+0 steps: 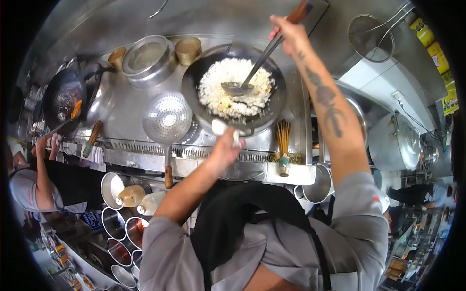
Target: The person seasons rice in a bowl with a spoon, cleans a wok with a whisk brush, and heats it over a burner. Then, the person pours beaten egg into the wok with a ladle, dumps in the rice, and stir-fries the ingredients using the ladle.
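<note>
A dark wok (191,80) sits on the stove in front of me, with white fried rice (218,72) and a few yellowish bits in it. My left hand (226,149) is closed on the wok's near edge, a white cloth (219,127) between the fingers and the metal. Up at the far right of the wok, my right hand (290,33) grips the long handle of a ladle (264,56). The ladle's bowl rests in the rice, tilted. Left of the wok lies a perforated strainer (167,116) with a wooden handle.
Bamboo brushes (283,145) (93,138) stand at the stove's front. Behind are a metal pot (148,60) and a small woven-looking container (188,51). At left, a co-worker (36,186) handles another wok (63,97). Several seasoning pots (114,220) stand lower left; a large pot (394,140) is right.
</note>
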The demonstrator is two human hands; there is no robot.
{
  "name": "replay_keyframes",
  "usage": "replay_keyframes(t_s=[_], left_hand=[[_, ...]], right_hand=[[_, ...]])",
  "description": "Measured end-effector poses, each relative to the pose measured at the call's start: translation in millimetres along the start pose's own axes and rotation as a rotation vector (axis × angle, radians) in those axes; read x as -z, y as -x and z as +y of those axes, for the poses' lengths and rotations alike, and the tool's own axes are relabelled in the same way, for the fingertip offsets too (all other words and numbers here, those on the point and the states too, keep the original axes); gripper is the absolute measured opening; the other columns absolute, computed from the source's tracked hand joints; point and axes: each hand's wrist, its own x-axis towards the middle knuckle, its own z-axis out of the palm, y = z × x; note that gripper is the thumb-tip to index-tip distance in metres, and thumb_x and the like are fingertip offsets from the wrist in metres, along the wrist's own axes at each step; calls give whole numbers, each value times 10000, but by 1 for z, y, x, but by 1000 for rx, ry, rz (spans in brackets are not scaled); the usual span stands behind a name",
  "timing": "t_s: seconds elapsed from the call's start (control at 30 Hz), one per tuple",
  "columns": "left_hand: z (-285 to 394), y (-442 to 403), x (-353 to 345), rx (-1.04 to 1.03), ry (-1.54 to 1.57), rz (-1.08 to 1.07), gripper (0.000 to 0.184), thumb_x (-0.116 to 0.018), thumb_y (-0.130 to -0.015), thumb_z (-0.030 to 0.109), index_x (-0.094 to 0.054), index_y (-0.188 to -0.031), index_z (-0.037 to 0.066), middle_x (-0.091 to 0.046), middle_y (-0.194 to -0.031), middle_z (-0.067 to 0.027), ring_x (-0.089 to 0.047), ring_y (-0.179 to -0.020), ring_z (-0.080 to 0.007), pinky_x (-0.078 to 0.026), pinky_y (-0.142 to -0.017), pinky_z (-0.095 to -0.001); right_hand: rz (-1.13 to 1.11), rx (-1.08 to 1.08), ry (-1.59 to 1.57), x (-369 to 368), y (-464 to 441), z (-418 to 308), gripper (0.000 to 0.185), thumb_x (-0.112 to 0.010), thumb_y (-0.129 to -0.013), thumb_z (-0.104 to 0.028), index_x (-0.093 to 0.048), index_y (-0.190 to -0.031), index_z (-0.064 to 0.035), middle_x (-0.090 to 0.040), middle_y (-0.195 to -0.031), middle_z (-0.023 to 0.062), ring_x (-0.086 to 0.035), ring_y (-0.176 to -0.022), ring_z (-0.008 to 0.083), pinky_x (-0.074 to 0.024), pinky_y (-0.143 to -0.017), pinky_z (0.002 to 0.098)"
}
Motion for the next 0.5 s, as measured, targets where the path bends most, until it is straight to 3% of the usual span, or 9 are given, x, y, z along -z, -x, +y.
replay_keyframes(t_s=[0.07,0.1,0.13,0.17,0.23,0.27,0.37,0.43,0.5], left_hand=[[-2,52,-9,61,-71,-58,130,-494,-932,134,-538,-1042,79,-588,-875,-73,-551,-771,-166,-481,-573,-282],[8,86,-28,76,-86,-10,129,-495,-931,131,-530,-1040,71,-586,-865,-68,-550,-753,-170,-475,-568,-261],[6,80,-22,26,-164,-38,122,-493,-932,145,-537,-1022,75,-590,-874,-63,-556,-751,-168,-479,-560,-275],[7,64,-13,-30,-242,-71,119,-492,-933,159,-544,-1004,79,-594,-883,-57,-562,-750,-165,-482,-552,-288],[13,21,-4,48,-77,-117,117,-510,-922,175,-549,-973,77,-597,-870,-65,-576,-755,-169,-492,-562,-292],[2,17,12,40,-145,-57,118,-515,-918,177,-548,-972,78,-595,-863,-67,-579,-752,-171,-496,-560,-292],[-45,2,80,9,-222,-10,137,-536,-917,212,-546,-974,89,-590,-845,-64,-588,-708,-169,-514,-533,-295],[-40,15,75,20,-192,-14,153,-534,-928,237,-548,-976,92,-589,-840,-55,-589,-692,-159,-516,-518,-301],[-24,26,55,15,-161,-15,172,-538,-913,225,-541,-1022,92,-607,-883,-76,-589,-691,-180,-500,-552,-331]], right_hand=[[-12,84,-59,11,-11,-47,184,-647,-846,-119,-539,-725,-31,-514,-576,64,-538,-488,200,-461,-454,359],[-109,278,-295,26,-30,-55,216,-632,-849,-125,-537,-684,-23,-523,-560,75,-547,-492,207,-466,-462,346],[119,313,-303,6,-1,-72,159,-600,-874,-165,-545,-745,-90,-474,-548,-12,-436,-398,101,-342,-341,263],[186,275,-204,-3,8,-67,168,-586,-868,-160,-544,-723,-88,-477,-531,-6,-441,-393,115,-341,-346,281],[264,183,26,-29,40,-52,173,-565,-850,-154,-544,-693,-86,-487,-510,5,-454,-383,129,-338,-356,298],[218,195,0,-37,37,-12,161,-588,-852,-138,-544,-708,-82,-485,-512,4,-465,-386,127,-343,-361,296],[97,269,-157,-49,55,-46,165,-631,-853,-119,-542,-721,-77,-487,-518,10,-472,-390,127,-361,-365,286],[61,337,-68,-47,68,-107,192,-644,-857,-136,-534,-716,-65,-491,-523,14,-477,-393,125,-376,-365,279],[-8,352,-201,-44,61,-124,209,-634,-848,-134,-515,-687,-71,-469,-513,5,-458,-386,123,-364,-357,280]])
